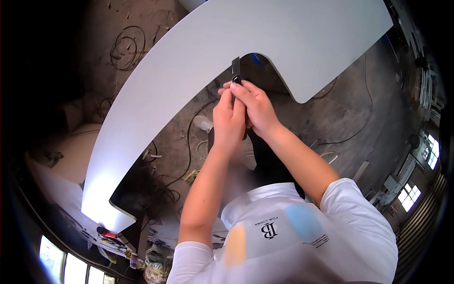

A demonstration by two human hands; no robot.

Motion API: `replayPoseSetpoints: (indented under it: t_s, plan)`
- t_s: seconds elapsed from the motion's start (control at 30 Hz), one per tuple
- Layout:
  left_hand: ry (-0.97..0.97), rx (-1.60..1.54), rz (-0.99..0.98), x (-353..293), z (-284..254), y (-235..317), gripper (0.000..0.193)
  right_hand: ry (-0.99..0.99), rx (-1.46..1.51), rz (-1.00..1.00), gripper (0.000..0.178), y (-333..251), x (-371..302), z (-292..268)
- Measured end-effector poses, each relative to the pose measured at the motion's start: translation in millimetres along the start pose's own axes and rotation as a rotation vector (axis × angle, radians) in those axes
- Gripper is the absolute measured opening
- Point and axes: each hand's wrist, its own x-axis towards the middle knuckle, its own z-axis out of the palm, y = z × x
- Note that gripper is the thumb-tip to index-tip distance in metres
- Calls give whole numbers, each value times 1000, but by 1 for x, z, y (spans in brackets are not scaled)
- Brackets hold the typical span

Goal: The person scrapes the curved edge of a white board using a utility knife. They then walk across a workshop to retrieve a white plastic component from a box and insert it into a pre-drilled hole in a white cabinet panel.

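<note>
A large white curved panel (184, 57) arcs across the view in front of me, with a rounded cut-out in its near edge. Both my hands are together just below that cut-out, closed round a black-handled tool with a flat dark blade (236, 66). My left hand (229, 116) grips it from the left, and my right hand (257, 105) wraps it from the right, thumb near the handle's top. The blade points away from me and meets or overlaps the panel's edge at the left of the cut-out. The lower handle is hidden by my fingers.
A coil of dark cable (127, 47) lies on the floor beyond the panel. More cable (369, 104) runs over the floor at right. At the lower left, a red and black object (108, 232) sits by the panel's end, near bundled clear plastic (158, 265).
</note>
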Motion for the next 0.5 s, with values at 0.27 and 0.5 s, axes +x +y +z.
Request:
replayPoseSetpoints:
  t_s: [0.27,0.5]
  plan:
    - [141,-133,21,24,30,-14,25,-22,35,56,29,-7,29,-21]
    - [161,-141,-13,24,37,-7,25,-16,84,59,28,-14,29,-23]
